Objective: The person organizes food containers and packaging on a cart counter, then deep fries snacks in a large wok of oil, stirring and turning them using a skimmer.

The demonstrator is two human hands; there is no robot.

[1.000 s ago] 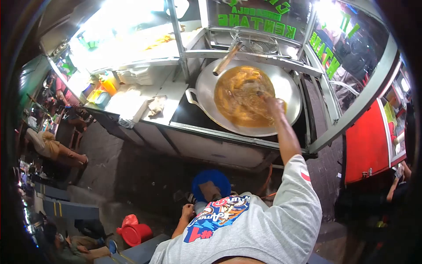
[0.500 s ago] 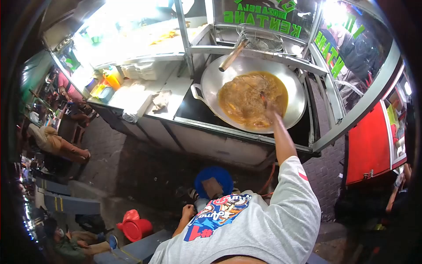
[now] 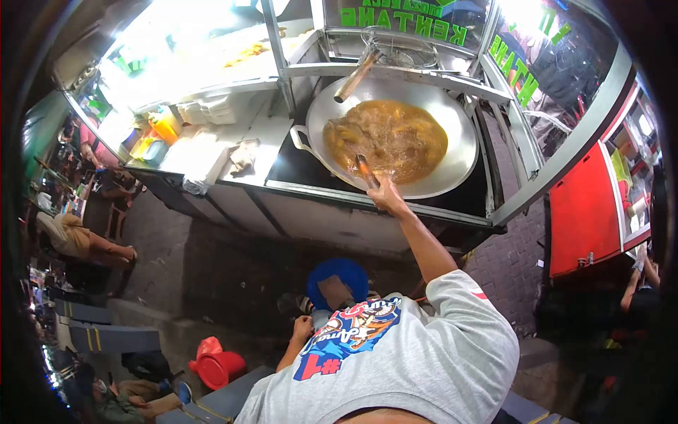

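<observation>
My right hand [image 3: 383, 195] is closed around a wooden-handled cooking utensil [image 3: 365, 169] at the near rim of a large metal wok [image 3: 462, 152]. The utensil's far end is lost in bubbling brown oil [image 3: 395, 141], where yellowish pieces of frying food show. My left hand [image 3: 304, 328] rests low by my body, fingers curled, and nothing shows in it. Across the wok's far rim sticks the wooden handle [image 3: 357, 76] of a wire strainer [image 3: 402, 56].
The wok sits in a cart with a metal frame [image 3: 565, 177] and glass panels. Left of it, a counter holds bottles [image 3: 166, 127] and white foam boxes [image 3: 208, 109]. A blue tub [image 3: 360, 275] stands below, a red bucket [image 3: 221, 369] near benches. People sit at left.
My right hand has swept left and back toward the wok's near rim with the utensil. My left hand stays low by my body. The whole view has shifted slightly.
</observation>
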